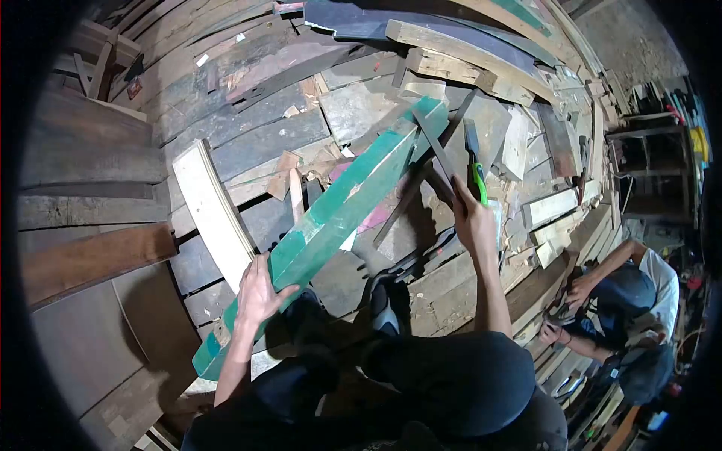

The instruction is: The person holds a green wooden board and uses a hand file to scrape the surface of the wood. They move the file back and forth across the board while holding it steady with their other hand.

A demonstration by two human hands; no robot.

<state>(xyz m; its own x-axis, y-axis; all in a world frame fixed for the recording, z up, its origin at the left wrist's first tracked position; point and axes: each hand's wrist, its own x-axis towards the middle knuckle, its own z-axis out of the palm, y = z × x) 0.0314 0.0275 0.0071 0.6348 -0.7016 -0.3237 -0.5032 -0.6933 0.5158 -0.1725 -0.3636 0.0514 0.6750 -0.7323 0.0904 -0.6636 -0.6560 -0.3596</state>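
A long green-painted wooden beam (338, 207) lies diagonally in front of me, its far end at the upper middle. My left hand (261, 292) grips the beam near its lower end, fingers on one side and thumb on top. My right hand (474, 223) is closed around the near end of a flat dark metal tool (434, 144). The tool's far tip reaches the beam's far end. Just right of the tool, a green-handled tool (477, 169) lies close to my right hand.
A pale curved board (212, 210) lies left of the beam. Planks (466, 56) are stacked at the top. Wood scraps (553, 207) lie at the right. A co-worker (628, 301) crouches at the lower right, hands on something dark. My shoes (385, 304) are below the beam.
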